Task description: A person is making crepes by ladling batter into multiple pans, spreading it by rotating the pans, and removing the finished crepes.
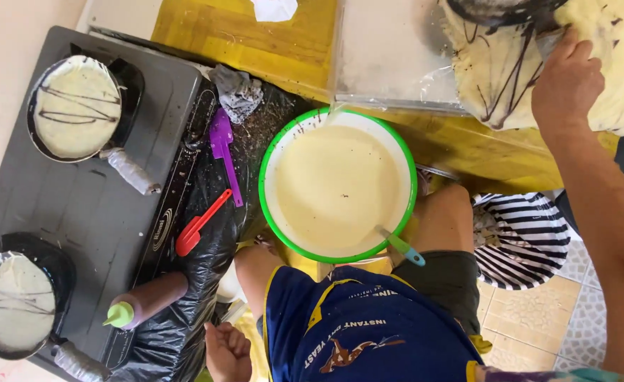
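The person's right hand (565, 85) reaches to the upper right and rests on a stack of pale crepes (531, 64) streaked with dark lines; its fingers are curled and pressed down onto the edge of the top crepe, beside a dark pan (499, 10) at the top edge, though whether they pinch the crepe cannot be told. The stack lies on a clear plastic sheet (390, 56) spread over a yellow table (255, 35). The left hand (228, 351) sits low near the bottom edge, fingers folded into a loose fist, holding nothing that can be seen, just beside a brown squeeze bottle (149, 301) with a green cap that lies on its side. In the middle stands a green-rimmed bowl (264, 177) full of pale batter, with a blue-handled ladle (401, 246) leaning in it at the lower right. To the left is a dark stove (106, 212) carrying two small black pans: the upper pan (131, 78) and the lower pan (57, 265), each holding a round crepe with dark drizzle. Between stove and bowl, on black plastic (205, 283), lie a purple spatula (223, 152) and a red spatula (198, 225). A striped bag (531, 244) sits at the right of the person's knees.
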